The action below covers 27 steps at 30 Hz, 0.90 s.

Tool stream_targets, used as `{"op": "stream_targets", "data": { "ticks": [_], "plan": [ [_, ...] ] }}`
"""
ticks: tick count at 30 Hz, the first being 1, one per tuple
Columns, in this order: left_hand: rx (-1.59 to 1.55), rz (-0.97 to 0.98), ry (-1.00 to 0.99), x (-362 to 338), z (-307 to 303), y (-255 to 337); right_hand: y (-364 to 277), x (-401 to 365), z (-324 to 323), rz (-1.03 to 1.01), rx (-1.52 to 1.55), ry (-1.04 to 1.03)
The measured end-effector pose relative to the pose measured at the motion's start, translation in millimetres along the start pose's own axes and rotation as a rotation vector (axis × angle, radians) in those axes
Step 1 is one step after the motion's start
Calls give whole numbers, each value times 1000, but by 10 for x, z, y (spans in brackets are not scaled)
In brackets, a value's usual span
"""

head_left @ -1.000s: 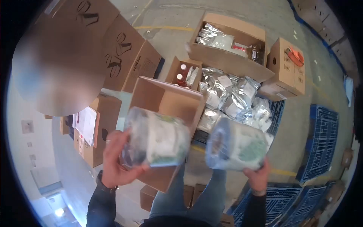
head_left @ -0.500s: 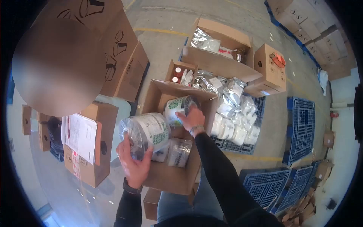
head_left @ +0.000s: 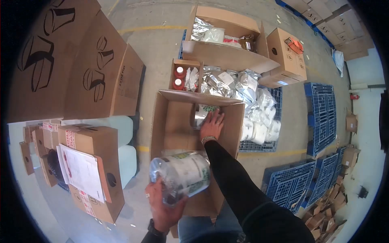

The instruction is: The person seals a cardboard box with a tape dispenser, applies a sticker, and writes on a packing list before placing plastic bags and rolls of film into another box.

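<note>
My left hand (head_left: pixel 165 202) grips one end of a large clear-wrapped cylinder (head_left: pixel 184 175) with a white and green label. It holds the cylinder tilted over the near part of an open cardboard box (head_left: pixel 172 127). Inside the box, against its far right side, sits a second cylinder (head_left: pixel 201 115) with a similar label. My right hand (head_left: pixel 212 126) lies on that one, fingers stretched over its top. The raised cylinder and my right arm hide much of the box's near inside.
Behind the box stand a small carton with red bottles (head_left: pixel 179 84), silver pouches (head_left: pixel 219 83) and a larger open box (head_left: pixel 231 54). White packs (head_left: pixel 259 133) lie on a blue pallet. At left is a carton (head_left: pixel 97 206) bearing papers (head_left: pixel 81 168). More blue pallets (head_left: pixel 322 117) are at right.
The left-hand cylinder has moved toward me and right. The other cylinder sits lower, at the box's far right, and my right hand's fingers have straightened over it. The person at upper left is out of view.
</note>
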<state>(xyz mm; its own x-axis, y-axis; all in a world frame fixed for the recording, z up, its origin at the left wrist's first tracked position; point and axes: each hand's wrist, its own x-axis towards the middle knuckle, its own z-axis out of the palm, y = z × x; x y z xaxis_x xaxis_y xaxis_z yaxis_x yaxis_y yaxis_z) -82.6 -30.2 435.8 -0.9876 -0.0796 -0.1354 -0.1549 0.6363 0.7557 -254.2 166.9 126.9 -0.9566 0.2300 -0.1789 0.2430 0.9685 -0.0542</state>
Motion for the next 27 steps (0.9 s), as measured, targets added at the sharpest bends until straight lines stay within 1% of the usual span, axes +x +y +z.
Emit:
{"op": "stream_targets", "data": {
  "ticks": [2,3,5,8,10,12,14,15,17,18,20,21,24,25,26,27],
  "plan": [
    [-40,-43,3,49,166,32,28,60,6,-101,-234,27],
    [-33,10,16,139,254,13,61,103,-19,-88,-126,-33],
    [-34,4,45,375,466,-174,142,187,-55,-65,89,-158],
    [-118,-40,106,725,862,-635,248,301,-102,-77,182,-220],
    [-158,-67,131,967,1095,-944,293,468,49,-83,209,-331],
    [-154,-88,133,1211,1286,-1202,317,493,41,-64,266,-325],
    [-309,-104,125,1480,1489,-1475,233,391,-190,-20,354,-203],
    [-388,-112,120,1606,1610,-1582,252,382,-161,-65,325,-180],
    [-307,-232,239,1799,1907,-1679,300,358,-89,-161,264,-137],
    [-265,-288,300,1883,2070,-1708,293,331,-32,-170,286,-89],
    [123,-200,316,1978,2556,-1766,217,256,93,-189,327,11],
    [320,-155,318,1983,2672,-1727,137,200,113,-151,307,-3],
    [388,-266,276,2108,2787,-1572,-64,182,33,-54,292,-38],
    [329,-325,248,2094,2745,-1513,-71,188,-52,-41,311,-65],
    [262,-278,280,2046,2722,-1504,-89,169,-183,-27,331,-93],
    [196,-227,313,2008,2691,-1523,-125,132,-321,-7,326,-49]
  ]
}}
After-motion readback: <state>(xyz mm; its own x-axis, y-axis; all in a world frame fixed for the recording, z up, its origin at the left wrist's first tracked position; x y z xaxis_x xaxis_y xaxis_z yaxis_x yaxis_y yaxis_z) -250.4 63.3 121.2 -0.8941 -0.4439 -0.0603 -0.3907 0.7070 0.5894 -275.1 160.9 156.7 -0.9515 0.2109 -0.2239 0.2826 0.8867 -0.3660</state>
